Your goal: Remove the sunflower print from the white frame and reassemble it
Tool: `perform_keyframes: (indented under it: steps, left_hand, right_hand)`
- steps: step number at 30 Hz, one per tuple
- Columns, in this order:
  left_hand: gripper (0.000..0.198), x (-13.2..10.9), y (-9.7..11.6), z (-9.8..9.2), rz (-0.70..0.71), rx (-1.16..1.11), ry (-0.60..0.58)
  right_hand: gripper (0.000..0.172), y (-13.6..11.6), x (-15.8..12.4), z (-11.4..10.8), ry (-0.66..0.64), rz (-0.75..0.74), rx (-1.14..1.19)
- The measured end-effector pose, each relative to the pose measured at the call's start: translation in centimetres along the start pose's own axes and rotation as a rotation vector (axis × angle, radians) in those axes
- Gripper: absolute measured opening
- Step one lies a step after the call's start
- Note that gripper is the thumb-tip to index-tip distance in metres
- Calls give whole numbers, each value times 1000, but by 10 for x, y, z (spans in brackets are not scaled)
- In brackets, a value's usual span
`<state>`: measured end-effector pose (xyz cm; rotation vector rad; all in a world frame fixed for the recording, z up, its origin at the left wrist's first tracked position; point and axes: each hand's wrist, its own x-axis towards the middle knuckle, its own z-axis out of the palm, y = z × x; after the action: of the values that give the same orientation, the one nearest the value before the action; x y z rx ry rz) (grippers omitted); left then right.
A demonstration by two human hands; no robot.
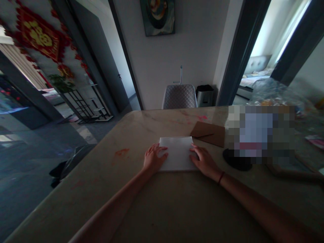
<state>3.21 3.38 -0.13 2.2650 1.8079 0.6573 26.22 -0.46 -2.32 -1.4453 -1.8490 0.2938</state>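
Observation:
A white sheet or thin stack of paper lies on the table in front of me. My left hand rests along its left edge, with thumb and forefinger stretched onto the top face and apart. On the opposite side, my right hand touches the right edge, its fingers also spread. A dark band circles the right wrist. Just beyond the right hand is a brown envelope with its flap visible. Whether the paper is one folded sheet or several cannot be made out.
The stone-patterned table has reddish stains. To the right stand a black round base, a blurred-out object and clear plastic wrapping. A quilted chair and a bin stand past the far edge.

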Motion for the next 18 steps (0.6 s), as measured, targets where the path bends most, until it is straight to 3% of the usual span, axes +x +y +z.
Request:
perform_keyframes:
  steps: [7, 18]
  left_hand:
    - [32, 0, 0, 0, 34, 72, -29]
    - [54, -2, 8, -7, 35, 89, -138]
  right_hand:
    - [28, 3, 3, -7, -29, -63, -52]
    - [23, 14, 10, -6, 120, -74, -57]
